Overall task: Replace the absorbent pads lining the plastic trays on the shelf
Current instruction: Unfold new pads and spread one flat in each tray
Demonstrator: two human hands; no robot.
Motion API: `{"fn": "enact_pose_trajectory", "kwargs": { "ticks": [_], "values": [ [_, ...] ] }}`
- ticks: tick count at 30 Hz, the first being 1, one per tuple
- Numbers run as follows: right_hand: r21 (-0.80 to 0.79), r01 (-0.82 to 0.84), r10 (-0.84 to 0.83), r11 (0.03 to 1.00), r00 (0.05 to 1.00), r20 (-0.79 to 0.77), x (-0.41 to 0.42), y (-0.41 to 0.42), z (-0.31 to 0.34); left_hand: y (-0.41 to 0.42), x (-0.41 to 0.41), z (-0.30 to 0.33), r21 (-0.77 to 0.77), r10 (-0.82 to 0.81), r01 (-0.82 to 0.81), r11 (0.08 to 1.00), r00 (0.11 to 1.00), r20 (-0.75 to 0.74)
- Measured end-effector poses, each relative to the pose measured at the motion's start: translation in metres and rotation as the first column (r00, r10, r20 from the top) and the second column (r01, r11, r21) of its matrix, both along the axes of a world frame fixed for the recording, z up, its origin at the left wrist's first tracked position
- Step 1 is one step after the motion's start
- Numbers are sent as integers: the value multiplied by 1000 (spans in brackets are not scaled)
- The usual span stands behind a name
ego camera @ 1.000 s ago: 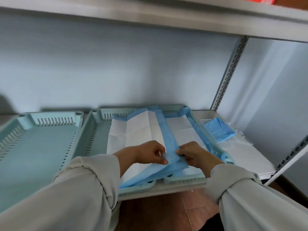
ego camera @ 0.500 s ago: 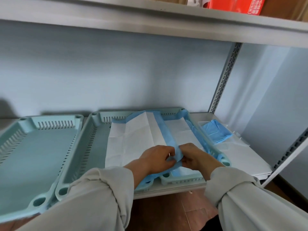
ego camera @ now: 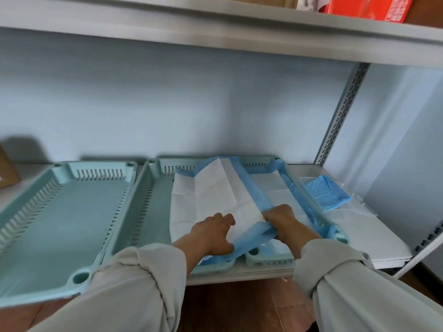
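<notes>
Red box (ego camera: 366, 7) on upper shelf: white print, blurred, unreadable.

Red box (ego camera: 369, 7) cut off by top edge (label unreadable); brown box (ego camera: 7, 168) cropped left.

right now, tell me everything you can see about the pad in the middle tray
The pad is a thin creased sheet, white on its face with a blue border and backing. It lies half unfolded in the middle tray, covering its right part, with its right edge draped over the rim. The left hand rests on the white face; the right hand grips the blue edge at the front.
</notes>
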State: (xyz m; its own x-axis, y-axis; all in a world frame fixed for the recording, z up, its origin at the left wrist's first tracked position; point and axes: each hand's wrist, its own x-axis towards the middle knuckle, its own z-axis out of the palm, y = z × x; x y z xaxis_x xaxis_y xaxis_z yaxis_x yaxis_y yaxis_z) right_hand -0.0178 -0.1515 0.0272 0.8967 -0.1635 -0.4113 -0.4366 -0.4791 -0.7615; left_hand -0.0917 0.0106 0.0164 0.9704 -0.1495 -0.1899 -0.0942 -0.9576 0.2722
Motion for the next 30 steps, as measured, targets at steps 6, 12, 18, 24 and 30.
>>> {"fn": "enact_pose_trajectory", "kwargs": {
  "ticks": [6, 12, 18, 24, 30],
  "values": [
    [179, -134, 166, 975, 970, -180, -25, 10, 8, 20, -18, -19, -30, 100, -105, 994, 985, -143],
    [597, -4, 43, 802, 998, -51, -28, 42, 30, 44, -19, -11, -7, 259, -259, 966, 964, 62],
    [703, 56, -66, 709, 998, -12, -25, 55, 42, 76, -29, -3, 23, 469, -473, 881, 878, 98],
    [570, 88, -110, 817, 994, 5, -24, 46, 29, 109, -48, 10, 161, 525, -533, 831, 846, 94],
    [-329, -268, 255, 905, 963, -84, -39, 24, 11, 101, -66, 37, 361, 128, -43, 932, 968, -216]
  ]
}}
